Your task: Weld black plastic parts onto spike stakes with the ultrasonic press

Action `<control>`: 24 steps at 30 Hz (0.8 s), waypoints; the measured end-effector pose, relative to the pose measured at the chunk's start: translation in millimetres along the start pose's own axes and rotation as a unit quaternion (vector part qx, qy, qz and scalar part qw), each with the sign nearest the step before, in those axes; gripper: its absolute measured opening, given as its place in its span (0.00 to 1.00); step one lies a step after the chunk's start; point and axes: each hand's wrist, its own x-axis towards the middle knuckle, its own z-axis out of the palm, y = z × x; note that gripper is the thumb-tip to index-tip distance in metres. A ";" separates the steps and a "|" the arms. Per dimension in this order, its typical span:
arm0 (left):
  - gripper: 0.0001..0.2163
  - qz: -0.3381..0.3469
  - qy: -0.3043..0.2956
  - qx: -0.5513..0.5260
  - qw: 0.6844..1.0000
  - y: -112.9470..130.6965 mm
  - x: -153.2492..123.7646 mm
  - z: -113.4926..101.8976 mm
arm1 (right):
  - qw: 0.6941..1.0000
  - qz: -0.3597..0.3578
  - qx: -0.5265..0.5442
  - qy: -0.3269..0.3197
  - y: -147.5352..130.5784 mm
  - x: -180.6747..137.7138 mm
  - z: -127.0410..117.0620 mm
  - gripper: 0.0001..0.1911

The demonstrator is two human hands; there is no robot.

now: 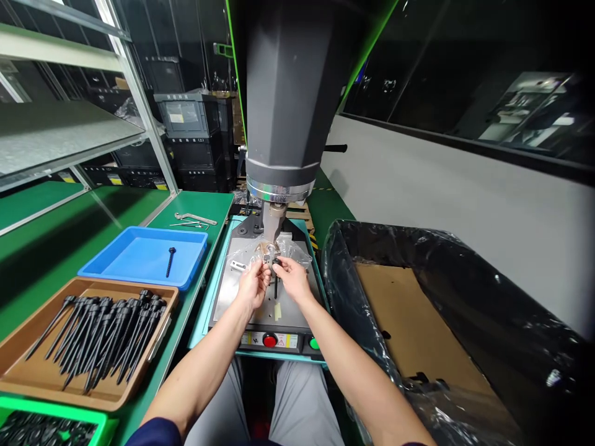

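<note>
Under the grey machine head (284, 105), both my hands are at a small metal fixture (268, 249) on the steel base plate (227, 297). My right hand (294, 280) pinches the knobbed top of a black plastic rod (276, 288), whose thin stem hangs down over the plate. Just to the left, my left hand (253, 285) has its fingertips pressed together close to the fixture; anything between them is too small to make out. The metal tool tip (273, 220) points down right above the fixture. Clear plastic film (295, 249) surrounds the fixture.
Left on the green bench stand a brown tray (41, 391) of similar black rods, a blue tray (134, 248) holding one rod (170, 262), a green bin (105, 427) of black parts, and a wrench (195, 218). Red (269, 340) and green (314, 343) buttons front the machine. Right is a black-lined box (341, 279).
</note>
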 end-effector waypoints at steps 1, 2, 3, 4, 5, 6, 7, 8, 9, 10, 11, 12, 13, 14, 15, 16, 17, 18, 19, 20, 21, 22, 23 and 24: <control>0.06 0.000 -0.004 0.004 1.000 1.4 0.0 -1.3 | 1.000 0.003 0.002 -0.007 1.7 0.3 2.0 0.21; 0.06 -0.001 -0.008 0.007 1.000 2.5 0.1 -2.5 | 1.000 0.006 0.004 -0.013 3.8 0.4 3.9 0.21; 0.07 -0.002 -0.011 0.011 1.000 3.4 0.2 -3.5 | 1.000 0.008 0.006 -0.018 6.3 0.5 5.8 0.20; 0.08 -0.002 -0.013 0.016 1.000 4.2 0.3 -4.3 | 1.000 0.010 0.007 -0.021 8.9 0.6 7.5 0.20; 0.09 -0.001 -0.015 0.023 1.000 4.8 0.3 -4.9 | 1.000 0.012 0.009 -0.022 11.2 0.8 9.0 0.20; 0.10 0.000 -0.017 0.031 0.999 5.4 0.2 -5.2 | 1.000 0.012 0.011 -0.022 13.0 1.3 10.4 0.20; 0.11 0.003 -0.020 0.040 0.999 6.0 -0.1 -5.1 | 1.000 0.013 0.014 -0.023 14.0 1.9 11.6 0.21; 0.12 0.008 -0.024 0.049 0.998 6.6 -0.5 -4.7 | 1.000 0.012 0.016 -0.024 13.9 2.7 12.4 0.21; 0.12 0.014 -0.027 0.058 0.998 7.3 -0.9 -4.0 | 1.000 0.010 0.016 -0.025 12.5 3.4 13.1 0.21; 0.13 0.021 -0.030 0.066 0.997 8.0 -1.3 -2.8 | 1.000 0.003 0.010 -0.023 10.0 4.2 13.5 0.21; 0.14 0.028 -0.034 0.073 0.996 8.8 -1.7 -1.2 | 1.000 -0.009 -0.003 -0.015 6.5 4.9 13.6 0.20; 0.15 0.035 -0.040 0.078 0.996 9.6 -2.1 0.6 | 0.999 -0.025 -0.021 -0.002 2.1 5.6 13.5 0.19; 0.15 0.042 -0.047 0.082 0.995 10.3 -2.4 2.6 | 0.998 -0.045 -0.042 0.014 -2.6 6.3 13.2 0.19; 0.15 0.048 -0.054 0.086 0.994 10.8 -2.6 4.6 | 0.995 -0.066 -0.064 0.030 -7.3 7.3 12.8 0.18; 0.16 0.052 -0.062 0.088 0.993 11.2 -2.7 6.5 | 0.992 -0.084 -0.083 0.046 -11.7 8.5 12.4 0.18; 0.16 0.055 -0.068 0.090 0.992 11.3 -2.8 8.2 | 0.989 -0.096 -0.097 0.057 -15.6 10.0 12.0 0.18; 0.16 0.057 -0.071 0.091 0.992 11.2 -2.7 9.5 | 0.987 -0.103 -0.107 0.064 -18.6 11.8 11.7 0.18; 0.16 0.057 -0.072 0.092 0.992 10.9 -2.5 10.5 | 0.985 -0.105 -0.115 0.070 -20.8 13.9 11.5 0.18; 0.16 0.056 -0.072 0.093 0.991 10.4 -2.2 11.2 | 0.984 -0.105 -0.121 0.073 -22.2 16.2 11.6 0.18; 0.16 0.056 -0.069 0.094 0.992 9.9 -1.7 11.5 | 0.984 -0.104 -0.124 0.074 -22.8 18.6 11.8 0.18; 0.17 0.055 -0.066 0.094 0.992 9.4 -1.1 11.6 | 0.984 -0.101 -0.124 0.075 -22.9 21.2 12.3 0.18; 0.17 0.055 -0.063 0.096 0.992 9.0 -0.4 11.6 | 0.985 -0.097 -0.123 0.076 -22.5 23.8 13.1 0.18; 0.17 0.055 -0.061 0.098 0.992 8.7 0.4 11.7 | 0.985 -0.092 -0.121 0.078 -22.0 26.5 14.1 0.18; 0.17 0.055 -0.061 0.101 0.991 8.7 1.2 11.8 | 0.986 -0.086 -0.119 0.081 -21.3 29.3 15.3 0.18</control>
